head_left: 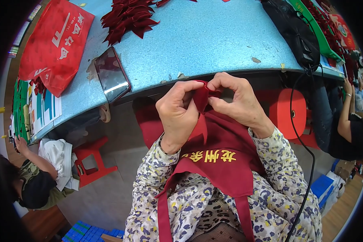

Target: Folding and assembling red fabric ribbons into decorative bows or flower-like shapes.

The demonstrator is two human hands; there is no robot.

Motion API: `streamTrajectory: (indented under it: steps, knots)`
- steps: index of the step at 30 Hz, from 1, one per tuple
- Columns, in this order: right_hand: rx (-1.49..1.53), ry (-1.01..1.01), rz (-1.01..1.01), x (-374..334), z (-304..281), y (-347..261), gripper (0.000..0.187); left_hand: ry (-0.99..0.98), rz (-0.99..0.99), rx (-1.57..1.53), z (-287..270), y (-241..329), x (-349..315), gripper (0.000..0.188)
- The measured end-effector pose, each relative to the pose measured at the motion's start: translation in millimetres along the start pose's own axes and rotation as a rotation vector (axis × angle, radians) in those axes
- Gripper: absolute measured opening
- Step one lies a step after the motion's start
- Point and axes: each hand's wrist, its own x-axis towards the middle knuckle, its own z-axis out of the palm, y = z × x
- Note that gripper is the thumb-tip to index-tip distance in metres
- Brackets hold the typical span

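So I'm watching from my end, and both hands are working super close together. The left grip (176, 107) is pinching a dark red cloth piece (201, 99) with thumb and index finger, and the right grip (238, 101) is pinching it from the other side. I'm counting 2 grips nearly closed, just fabric between the fingertips. The cloth is sitting right between them; I'm guessing they're holding it that tight so the small folds aren't slipping. Ahead-left of the left grip, a phone (111, 76) is lying on the counter (197, 44); beyond it, a red pile (127, 22) is resting, probably for easy reach.
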Motion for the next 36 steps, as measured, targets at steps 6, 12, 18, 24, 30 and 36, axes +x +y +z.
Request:
streamTrajectory:
  steps: [6,12,18,24,30,36]
  knots:
    - [-0.176,0.041,-0.022,3,5,-4,0.017,0.021,0.061,0.037,2,-7,1,0.023]
    - [-0.505,0.197,-0.217,3,17,-7,0.017,0.054,0.145,0.049,1,-10,1,0.026]
    - [-0.503,0.201,-0.314,3,15,-3,0.017,0.060,0.112,0.093,-2,-7,0,0.026]
    - [-0.340,0.145,-0.229,1,12,2,0.018,0.048,0.097,0.089,-1,-9,-1,0.026]
    - [-0.675,0.282,-0.348,3,22,-4,0.019,0.079,0.172,0.109,2,-14,-3,0.028]
    - [-0.757,0.388,-0.478,5,23,-3,0.022,0.104,0.175,0.071,2,-12,-3,0.029]
